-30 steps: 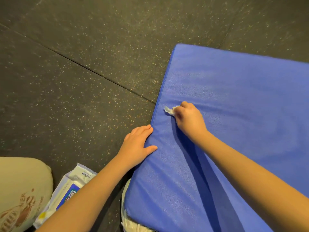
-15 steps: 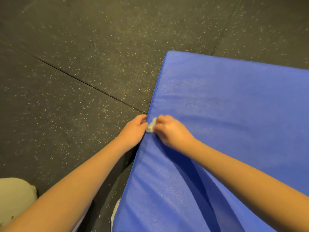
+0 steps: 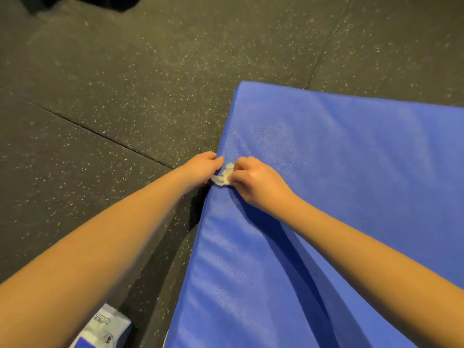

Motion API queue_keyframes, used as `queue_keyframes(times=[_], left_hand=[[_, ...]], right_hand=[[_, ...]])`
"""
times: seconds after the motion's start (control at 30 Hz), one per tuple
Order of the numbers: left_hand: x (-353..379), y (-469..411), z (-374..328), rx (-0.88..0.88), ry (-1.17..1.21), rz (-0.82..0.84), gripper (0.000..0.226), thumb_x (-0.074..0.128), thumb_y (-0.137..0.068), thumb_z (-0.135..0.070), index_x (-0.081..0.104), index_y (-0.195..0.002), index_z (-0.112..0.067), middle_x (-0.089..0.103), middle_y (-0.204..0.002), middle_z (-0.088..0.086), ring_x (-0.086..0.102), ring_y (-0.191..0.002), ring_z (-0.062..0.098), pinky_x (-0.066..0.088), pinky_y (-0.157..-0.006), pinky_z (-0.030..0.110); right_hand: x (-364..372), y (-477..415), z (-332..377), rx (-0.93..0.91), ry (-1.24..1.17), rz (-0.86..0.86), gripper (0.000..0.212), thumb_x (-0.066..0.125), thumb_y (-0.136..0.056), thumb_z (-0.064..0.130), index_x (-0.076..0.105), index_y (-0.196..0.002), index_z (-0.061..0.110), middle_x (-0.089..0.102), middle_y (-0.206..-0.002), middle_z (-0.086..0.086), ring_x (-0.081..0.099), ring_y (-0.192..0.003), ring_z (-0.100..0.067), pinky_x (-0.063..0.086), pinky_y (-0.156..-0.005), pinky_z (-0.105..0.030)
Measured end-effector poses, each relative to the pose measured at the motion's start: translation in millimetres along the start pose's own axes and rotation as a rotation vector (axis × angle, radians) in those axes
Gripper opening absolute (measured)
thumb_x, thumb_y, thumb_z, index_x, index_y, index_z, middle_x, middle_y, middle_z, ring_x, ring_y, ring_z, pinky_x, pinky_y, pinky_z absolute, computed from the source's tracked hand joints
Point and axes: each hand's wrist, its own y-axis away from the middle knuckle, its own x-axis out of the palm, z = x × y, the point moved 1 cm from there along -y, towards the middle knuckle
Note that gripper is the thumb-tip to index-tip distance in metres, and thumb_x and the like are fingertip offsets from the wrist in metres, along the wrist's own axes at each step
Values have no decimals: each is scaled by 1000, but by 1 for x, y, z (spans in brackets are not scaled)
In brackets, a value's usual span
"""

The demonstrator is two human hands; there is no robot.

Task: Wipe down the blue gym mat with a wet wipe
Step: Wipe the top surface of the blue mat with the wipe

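Observation:
The blue gym mat (image 3: pixel 339 197) fills the right half of the view, its left edge running from the far corner down to the bottom. A small crumpled white wet wipe (image 3: pixel 223 177) lies at that left edge. My right hand (image 3: pixel 256 183) grips the wipe with curled fingers and holds it against the mat. My left hand (image 3: pixel 202 168) curls over the mat's left edge, right beside the wipe and touching it. Whether the left fingers also pinch the wipe is unclear.
The mat lies on a dark speckled rubber floor (image 3: pixel 113 96) with seams between tiles. A pack of wet wipes (image 3: pixel 105 327) sits on the floor at the bottom left, partly under my left forearm.
My right hand has dragged the wipe from the mat's surface to its left edge, meeting my left hand. The left hand slid further up the edge. The view shifted forward.

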Motion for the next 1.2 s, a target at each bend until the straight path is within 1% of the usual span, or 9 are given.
queue_keyframes(times=[0.17, 0.27, 0.37, 0.47, 0.53, 0.7, 0.87, 1.03, 1.2], left_hand=[[-13, 1, 1, 37, 100, 18, 21, 56, -96, -17, 46, -78, -14, 45, -73, 3, 37, -67, 17, 31, -61, 28], [-16, 6, 1, 90, 89, 21, 18, 58, -94, -13, 50, -78, -16, 48, -69, 1, 39, -59, 12, 33, -53, 21], [-16, 14, 5, 131, 133, 109, 22, 59, -92, -10, 63, -112, -18, 62, -88, 10, 50, -71, 14, 40, -64, 24], [-18, 23, 6, 181, 226, 153, 35, 61, -89, -16, 59, -121, -31, 67, -116, 6, 56, -93, 12, 40, -81, 32], [-18, 30, 4, 215, 241, 143, 35, 63, -81, -23, 58, -114, -35, 66, -115, 1, 56, -95, 10, 42, -82, 31], [-16, 37, 6, 314, 223, 66, 36, 61, -87, 1, 60, -101, -32, 67, -94, -3, 58, -83, 9, 48, -72, 20], [-14, 43, 2, 364, 172, 15, 37, 60, -88, 3, 56, -101, -31, 65, -105, -8, 61, -94, 7, 50, -82, 19], [-10, 49, 7, 396, 138, -47, 39, 58, -83, 9, 56, -107, -22, 65, -100, -4, 61, -89, 3, 48, -85, 22], [-11, 52, 3, 393, 112, -2, 29, 61, -85, 2, 56, -103, -20, 65, -105, 0, 62, -97, 17, 50, -87, 29]], right_hand=[[-21, -10, -27, 353, 35, -282, 14, 59, -85, 5, 63, -73, -1, 55, -80, -18, 57, -71, -39, 45, -52, -36], [-18, -1, 5, 131, -32, -249, 8, 63, -80, 3, 65, -72, 1, 53, -75, -16, 53, -62, -35, 46, -48, -35], [-15, 9, 18, -72, -30, -34, 5, 61, -79, 2, 66, -80, 3, 54, -77, -16, 53, -64, -34, 48, -45, -40], [-38, -11, -18, 286, 6, -291, 13, 57, -85, 8, 69, -84, 5, 57, -83, -17, 59, -76, -38, 50, -57, -43], [-51, -20, -30, 473, -22, -412, 15, 59, -86, 11, 69, -78, 2, 55, -80, -17, 59, -74, -38, 47, -60, -41], [-43, -12, 18, -19, -69, -130, 24, 52, -88, 18, 66, -78, 2, 53, -78, -15, 55, -64, -34, 47, -48, -39], [-54, -26, -5, 397, -91, -483, 9, 62, -85, 10, 67, -80, 4, 55, -83, -14, 59, -74, -32, 45, -63, -34], [-48, -23, 28, -18, -71, -203, 25, 47, -86, 15, 68, -81, 3, 57, -83, -14, 60, -74, -34, 49, -54, -38], [-67, -40, -6, 441, -95, -502, 10, 61, -87, 14, 71, -88, 10, 57, -89, -11, 61, -77, -30, 45, -67, -34]])
